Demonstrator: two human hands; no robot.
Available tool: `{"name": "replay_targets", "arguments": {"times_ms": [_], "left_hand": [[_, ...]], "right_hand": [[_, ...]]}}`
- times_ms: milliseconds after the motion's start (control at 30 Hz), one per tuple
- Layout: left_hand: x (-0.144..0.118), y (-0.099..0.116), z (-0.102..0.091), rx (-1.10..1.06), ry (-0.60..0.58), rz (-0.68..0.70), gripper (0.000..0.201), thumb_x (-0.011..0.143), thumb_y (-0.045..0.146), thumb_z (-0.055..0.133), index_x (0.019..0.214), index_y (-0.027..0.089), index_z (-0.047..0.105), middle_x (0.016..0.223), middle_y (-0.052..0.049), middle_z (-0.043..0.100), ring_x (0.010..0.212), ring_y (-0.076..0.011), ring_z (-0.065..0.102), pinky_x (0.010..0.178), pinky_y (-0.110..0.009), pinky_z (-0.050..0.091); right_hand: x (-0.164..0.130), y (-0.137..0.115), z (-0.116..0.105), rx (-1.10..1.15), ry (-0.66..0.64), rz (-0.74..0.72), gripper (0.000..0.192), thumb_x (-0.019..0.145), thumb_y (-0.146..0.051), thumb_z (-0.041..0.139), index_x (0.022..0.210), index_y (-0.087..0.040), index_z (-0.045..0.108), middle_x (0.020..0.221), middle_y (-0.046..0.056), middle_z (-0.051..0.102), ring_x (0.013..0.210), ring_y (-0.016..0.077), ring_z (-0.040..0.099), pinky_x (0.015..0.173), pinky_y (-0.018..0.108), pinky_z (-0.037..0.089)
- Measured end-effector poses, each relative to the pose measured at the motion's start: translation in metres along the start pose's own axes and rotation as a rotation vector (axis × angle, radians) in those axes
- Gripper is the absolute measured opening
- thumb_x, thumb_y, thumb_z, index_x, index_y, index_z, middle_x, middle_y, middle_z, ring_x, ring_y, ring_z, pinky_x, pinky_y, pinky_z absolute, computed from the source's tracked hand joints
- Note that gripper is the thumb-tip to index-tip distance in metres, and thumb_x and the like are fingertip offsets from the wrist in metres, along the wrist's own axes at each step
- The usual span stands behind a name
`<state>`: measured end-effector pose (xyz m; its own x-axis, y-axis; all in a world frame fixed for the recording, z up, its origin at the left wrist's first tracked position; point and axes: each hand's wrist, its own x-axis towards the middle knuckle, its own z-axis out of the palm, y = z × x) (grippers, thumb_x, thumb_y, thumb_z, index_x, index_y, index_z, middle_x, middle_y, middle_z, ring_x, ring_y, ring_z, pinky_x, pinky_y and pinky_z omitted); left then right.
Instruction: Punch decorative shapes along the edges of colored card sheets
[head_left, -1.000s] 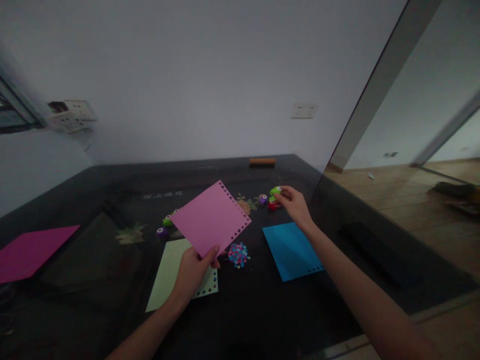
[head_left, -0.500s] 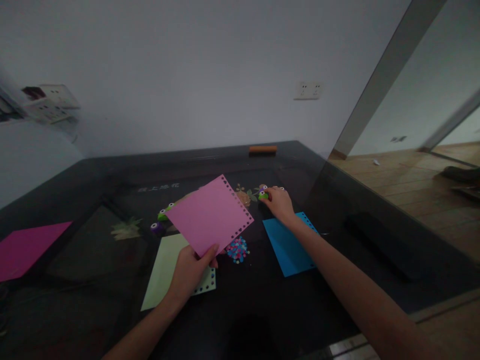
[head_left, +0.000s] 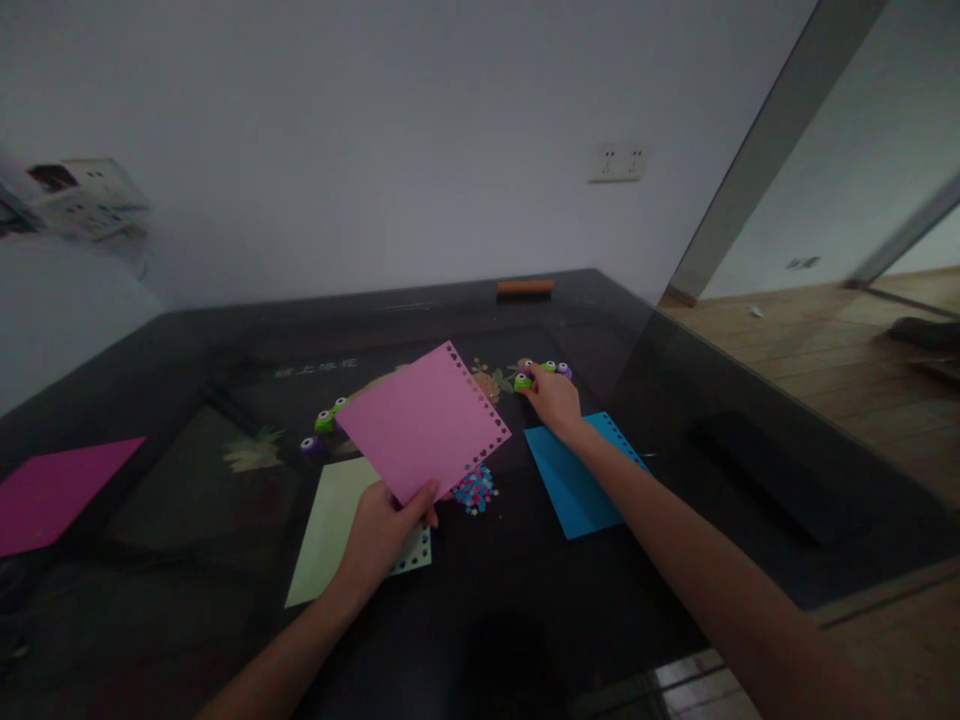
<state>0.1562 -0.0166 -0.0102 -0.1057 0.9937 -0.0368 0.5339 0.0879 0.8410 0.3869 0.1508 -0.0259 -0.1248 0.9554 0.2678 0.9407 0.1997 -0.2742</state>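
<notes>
The pink paper sheet [head_left: 424,424] is square, with a row of small punched holes along its right edges, and is held up tilted above the dark table by its near corner. The green punch [head_left: 523,382] is a small rounded craft punch with googly eyes, sitting among similar purple and green ones

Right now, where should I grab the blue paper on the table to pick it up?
Take the blue paper by its near corner, coming from the front of the table. It lies flat, so slide that corner up with a fingertip first, then pinch it. The far edge has punched holes and probably tears more easily, and the right hand is reaching over that end, at the small punches.
</notes>
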Motion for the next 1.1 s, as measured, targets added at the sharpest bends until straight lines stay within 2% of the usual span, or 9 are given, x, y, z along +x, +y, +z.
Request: {"name": "replay_targets", "arguments": {"times_ms": [167, 300, 433, 533, 633, 733, 933, 1100], "left_hand": [[-0.002, 0.003, 0.001, -0.031, -0.016, 0.017, 0.041, 0.074, 0.046, 0.054, 0.047, 0.017, 0.061, 0.048, -0.005, 0.063, 0.048, -0.0177, 0.056, 0.053, -0.026, 0.042], [-0.002, 0.004, 0.001, -0.091, -0.024, 0.036, 0.035, 0.075, 0.045, 0.055, 0.058, 0.015, 0.066, 0.047, -0.003, 0.062, 0.047, -0.0171, 0.056, 0.051, -0.026, 0.042], [-0.002, 0.006, -0.001, -0.101, -0.018, 0.043, 0.035, 0.076, 0.044, 0.056, 0.057, 0.015, 0.065, 0.048, -0.003, 0.062, 0.049, -0.0168, 0.056, 0.054, -0.026, 0.042], [-0.002, 0.007, -0.003, -0.126, -0.031, 0.023, 0.035, 0.076, 0.043, 0.056, 0.055, 0.016, 0.064, 0.049, -0.003, 0.063, 0.05, -0.017, 0.057, 0.055, -0.026, 0.043], [-0.003, 0.008, -0.002, -0.172, -0.072, -0.005, 0.033, 0.076, 0.044, 0.057, 0.061, 0.015, 0.066, 0.047, -0.002, 0.061, 0.048, -0.0163, 0.056, 0.055, -0.025, 0.042], [-0.005, 0.009, 0.0, -0.239, -0.149, -0.05, 0.034, 0.076, 0.044, 0.057, 0.063, 0.015, 0.067, 0.044, 0.0, 0.058, 0.046, -0.0143, 0.053, 0.054, -0.025, 0.039], [-0.015, 0.016, 0.006, -0.249, -0.291, -0.142, 0.039, 0.078, 0.048, 0.054, 0.066, 0.013, 0.067, 0.043, 0.002, 0.054, 0.042, -0.0113, 0.047, 0.049, -0.022, 0.034], [-0.018, 0.016, 0.01, -0.13, -0.378, -0.155, 0.044, 0.077, 0.052, 0.053, 0.063, 0.013, 0.067, 0.039, 0.002, 0.051, 0.04, -0.0107, 0.043, 0.048, -0.022, 0.031]], "right_hand": [[-0.003, -0.002, -0.002, 0.051, 0.015, 0.034, 0.029, 0.084, -0.022, 0.054, 0.113, -0.022, 0.058, 0.088, 0.009, 0.069, 0.082, 0.0231, 0.061, 0.068, 0.03, 0.042], [-0.005, -0.004, -0.009, 0.129, 0.045, 0.05, 0.033, 0.082, -0.021, 0.055, 0.115, -0.022, 0.058, 0.088, 0.008, 0.069, 0.084, 0.0232, 0.061, 0.07, 0.031, 0.043], [-0.008, -0.003, -0.026, 0.254, 0.04, 0.044, 0.019, 0.081, -0.022, 0.057, 0.098, -0.02, 0.066, 0.085, 0.007, 0.069, 0.082, 0.0219, 0.062, 0.069, 0.031, 0.045], [-0.021, 0.0, -0.045, 0.376, -0.019, 0.006, 0.011, 0.08, -0.022, 0.059, 0.085, -0.016, 0.067, 0.078, 0.005, 0.069, 0.073, 0.017, 0.063, 0.067, 0.027, 0.047], [-0.047, 0.007, -0.062, 0.497, -0.109, -0.028, 0.014, 0.08, -0.027, 0.059, 0.082, -0.014, 0.067, 0.069, 0.003, 0.067, 0.063, 0.0143, 0.063, 0.062, 0.026, 0.049], [-0.074, 0.015, -0.072, 0.769, -0.265, -0.014, 0.02, 0.079, -0.033, 0.06, 0.084, -0.015, 0.067, 0.068, 0.003, 0.066, 0.062, 0.0153, 0.062, 0.061, 0.029, 0.049], [-0.099, 0.014, -0.061, 1.009, -0.358, 0.086, 0.026, 0.081, -0.041, 0.056, 0.084, -0.018, 0.068, 0.067, 0.002, 0.065, 0.061, 0.0145, 0.06, 0.062, 0.029, 0.048], [-0.104, 0.004, -0.052, 1.233, -0.465, 0.175, 0.032, 0.082, -0.049, 0.054, 0.089, -0.021, 0.069, 0.08, 0.004, 0.068, 0.072, 0.0162, 0.062, 0.067, 0.031, 0.049]]}}
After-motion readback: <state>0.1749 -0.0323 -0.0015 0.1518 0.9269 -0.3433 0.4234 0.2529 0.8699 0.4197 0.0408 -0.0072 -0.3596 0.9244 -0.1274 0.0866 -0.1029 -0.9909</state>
